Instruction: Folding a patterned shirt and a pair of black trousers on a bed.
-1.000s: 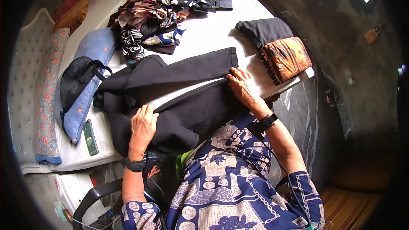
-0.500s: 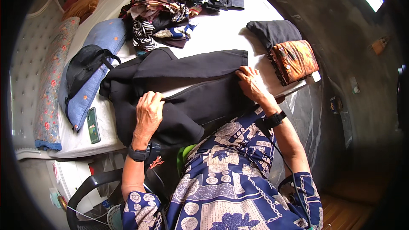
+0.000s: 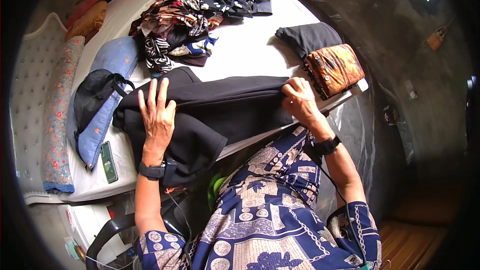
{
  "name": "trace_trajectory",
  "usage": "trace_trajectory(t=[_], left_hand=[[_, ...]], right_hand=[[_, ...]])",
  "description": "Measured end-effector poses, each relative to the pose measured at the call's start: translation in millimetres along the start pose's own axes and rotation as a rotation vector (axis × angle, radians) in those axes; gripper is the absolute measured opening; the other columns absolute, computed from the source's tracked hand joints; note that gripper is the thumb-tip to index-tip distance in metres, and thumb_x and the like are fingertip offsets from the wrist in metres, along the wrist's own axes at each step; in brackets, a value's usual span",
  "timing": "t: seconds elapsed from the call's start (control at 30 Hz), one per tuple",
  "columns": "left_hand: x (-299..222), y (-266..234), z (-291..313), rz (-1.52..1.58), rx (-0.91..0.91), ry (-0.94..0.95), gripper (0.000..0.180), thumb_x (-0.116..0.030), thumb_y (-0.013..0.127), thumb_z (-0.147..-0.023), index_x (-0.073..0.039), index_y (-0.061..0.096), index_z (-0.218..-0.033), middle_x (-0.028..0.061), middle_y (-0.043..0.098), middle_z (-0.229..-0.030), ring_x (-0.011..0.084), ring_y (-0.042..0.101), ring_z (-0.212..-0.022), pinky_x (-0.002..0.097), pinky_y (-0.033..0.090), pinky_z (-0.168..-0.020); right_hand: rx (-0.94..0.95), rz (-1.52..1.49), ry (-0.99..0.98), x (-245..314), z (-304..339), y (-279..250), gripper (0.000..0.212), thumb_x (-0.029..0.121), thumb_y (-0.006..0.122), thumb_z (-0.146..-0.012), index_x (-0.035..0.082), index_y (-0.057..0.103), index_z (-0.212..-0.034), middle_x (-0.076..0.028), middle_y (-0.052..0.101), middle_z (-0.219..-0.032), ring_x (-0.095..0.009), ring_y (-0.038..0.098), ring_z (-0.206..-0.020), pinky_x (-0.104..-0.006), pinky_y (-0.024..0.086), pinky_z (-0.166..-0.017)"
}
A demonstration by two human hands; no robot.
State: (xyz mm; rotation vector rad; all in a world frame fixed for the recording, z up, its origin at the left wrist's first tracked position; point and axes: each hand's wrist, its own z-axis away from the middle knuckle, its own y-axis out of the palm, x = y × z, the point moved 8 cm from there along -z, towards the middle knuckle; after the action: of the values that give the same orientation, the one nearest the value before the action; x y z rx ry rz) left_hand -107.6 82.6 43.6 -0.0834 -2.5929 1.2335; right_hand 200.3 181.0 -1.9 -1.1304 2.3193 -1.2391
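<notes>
A black garment [image 3: 240,105] of smooth, thick cloth lies across the near part of the bed; whether it is a jacket or trousers I cannot tell. My left hand [image 3: 158,120] rests on its left part, fingers spread. At the other end, my right hand [image 3: 301,101] is closed on the garment's right edge, thumb and fingers pinching the cloth. The two long black panels lie together between my hands. One lower flap hangs over the bed's near edge.
Beyond the garment is a heap of patterned clothes [image 3: 175,25]. Folded dark cloth [image 3: 312,37] and an orange patterned folded piece [image 3: 335,70] lie right. Leftward are a black cap-like item [image 3: 92,95], blue pillow [image 3: 112,55], phone [image 3: 108,162] and floral bolster [image 3: 60,120]. A chair [image 3: 115,225] stands below.
My left hand has let go of the cloth edge, opened and moved up and left. The gap between the panels has closed. My right hand keeps its pinch at the right end.
</notes>
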Motion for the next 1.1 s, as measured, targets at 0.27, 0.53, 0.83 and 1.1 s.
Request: trace_trajectory(t=[0.27,0.53,0.83,1.1], left_hand=[[-32,20,0,0.396,0.029,-0.001,0.017,-0.001,0.062,-0.076,-0.001,0.053,-0.09,0.0149,0.055,-0.097,0.0334,0.055,-0.094,0.0446,0.045,-0.087],[-36,-11,7,0.839,0.074,-0.26,0.02,0.0,0.073,-0.072,-0.002,0.055,-0.083,0.012,0.056,-0.079,0.0307,0.057,-0.075,0.0382,0.047,-0.07],[-35,-9,13,0.744,0.012,-0.198,0.022,-0.002,0.074,-0.072,-0.002,0.055,-0.084,0.0116,0.055,-0.078,0.0308,0.056,-0.075,0.0392,0.047,-0.069],[-47,8,25,0.721,0.1,-0.017,0.024,0.004,0.067,-0.066,-0.002,0.053,-0.084,0.0133,0.052,-0.086,0.0324,0.054,-0.082,0.0413,0.046,-0.073]], right_hand=[[-0.309,-0.161,0.21,-37,-8,-86,0.025,-0.004,0.06,-0.065,0.003,0.055,-0.088,-0.013,0.054,-0.089,-0.033,0.055,-0.085,-0.0392,0.046,-0.079],[-0.427,-0.697,0.506,-94,18,-76,0.053,-0.011,0.066,-0.073,0.004,0.045,-0.119,-0.008,0.059,-0.102,-0.016,0.057,-0.1,-0.0287,0.044,-0.092],[-0.363,-1.18,0.632,-95,31,-67,0.035,-0.007,0.069,-0.076,0.001,0.062,-0.109,-0.006,0.059,-0.114,-0.01,0.057,-0.099,-0.0244,0.046,-0.09],[-0.258,-1.338,0.523,-78,25,-92,0.023,-0.003,0.059,-0.085,0.0,0.058,-0.108,-0.009,0.065,-0.102,-0.014,0.061,-0.094,-0.0264,0.047,-0.088]])
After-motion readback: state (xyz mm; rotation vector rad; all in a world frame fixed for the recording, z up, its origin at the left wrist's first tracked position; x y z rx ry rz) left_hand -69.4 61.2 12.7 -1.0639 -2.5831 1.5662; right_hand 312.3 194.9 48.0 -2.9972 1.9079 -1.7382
